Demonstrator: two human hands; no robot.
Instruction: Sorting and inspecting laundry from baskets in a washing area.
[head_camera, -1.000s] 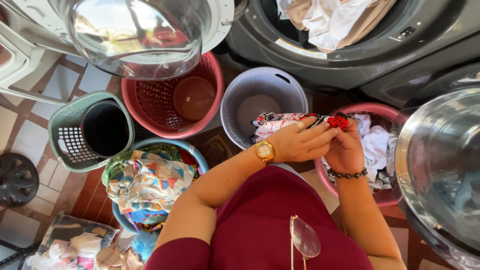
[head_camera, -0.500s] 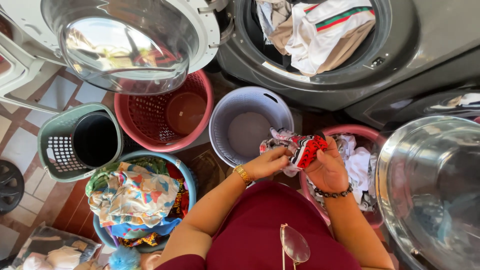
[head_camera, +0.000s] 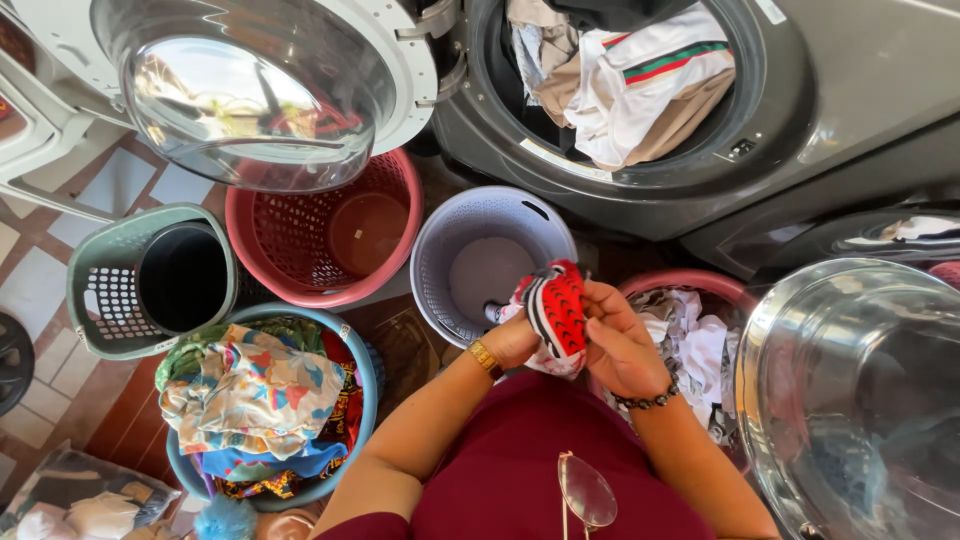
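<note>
The round perforated basket (head_camera: 490, 255) is the landmark. Behind it stands the open washing machine drum (head_camera: 620, 90) with clothes (head_camera: 640, 80) inside; the machine's door (head_camera: 250, 90) hangs to its left rear. Left of it sits a mesh basket (head_camera: 325, 230), farther left a bin-holding basket (head_camera: 150, 280). A tub of folded cloth (head_camera: 265, 400) lies front-left; a laundry-filled basket (head_camera: 690, 340) front-right.

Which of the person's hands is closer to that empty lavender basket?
The left. The left hand sits by the lavender basket, at its near rim, gripping the red patterned cloth. The right hand holds the same cloth farther off, over the pink basket.
</note>
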